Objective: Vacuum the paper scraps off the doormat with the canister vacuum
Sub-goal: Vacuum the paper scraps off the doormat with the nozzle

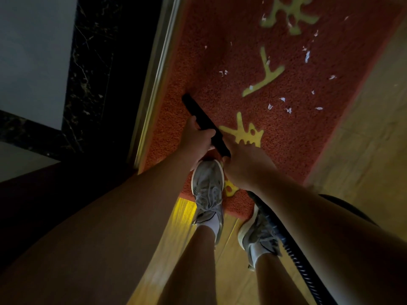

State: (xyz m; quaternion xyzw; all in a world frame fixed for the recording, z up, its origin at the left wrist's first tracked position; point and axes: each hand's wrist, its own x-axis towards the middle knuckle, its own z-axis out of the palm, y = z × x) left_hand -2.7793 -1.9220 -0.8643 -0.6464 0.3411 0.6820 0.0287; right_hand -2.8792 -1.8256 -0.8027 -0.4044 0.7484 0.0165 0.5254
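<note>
Two grey sneakers stand nearest, the left one's toe on the near edge of the red doormat, the right one on the wooden floor. A ribbed hose crosses the right shoe and is cut off by the lower edge. It rises under the right hand, which wraps the rear end of the black wand, its fingers mostly hidden beneath. The left hand curls round the wand further along. The wand's tip lies low over the doormat beside the metal door sill; whether it touches is unclear. Beyond, white paper scraps lie scattered among the doormat's yellow characters, the smallest blurred.
</note>
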